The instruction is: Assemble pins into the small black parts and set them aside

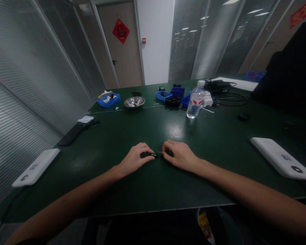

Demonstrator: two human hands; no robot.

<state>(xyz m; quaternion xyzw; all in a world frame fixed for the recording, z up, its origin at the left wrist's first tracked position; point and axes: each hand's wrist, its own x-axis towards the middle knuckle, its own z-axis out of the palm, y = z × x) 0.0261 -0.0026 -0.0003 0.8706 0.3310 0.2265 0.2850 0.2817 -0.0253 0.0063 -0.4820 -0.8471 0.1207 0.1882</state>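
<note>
Both my hands rest on the dark green table [153, 183] near its front middle. My left hand [136, 158] is curled, its fingertips pinching a small dark part [153, 155] with a green glint. My right hand [180, 154] is also curled, fingers pressed together on a thin pin-like piece at the part's right end; something dark sits under its fingers. The two hands almost touch across the small part.
A water bottle [196, 100] stands mid-table. Behind it are blue bins [178, 92], a steel bowl [134, 101], another blue tray [109, 100] and cables [229, 97]. White flat devices lie at the left [36, 167] and right [280, 157]. A dark figure [293, 68] sits at far right.
</note>
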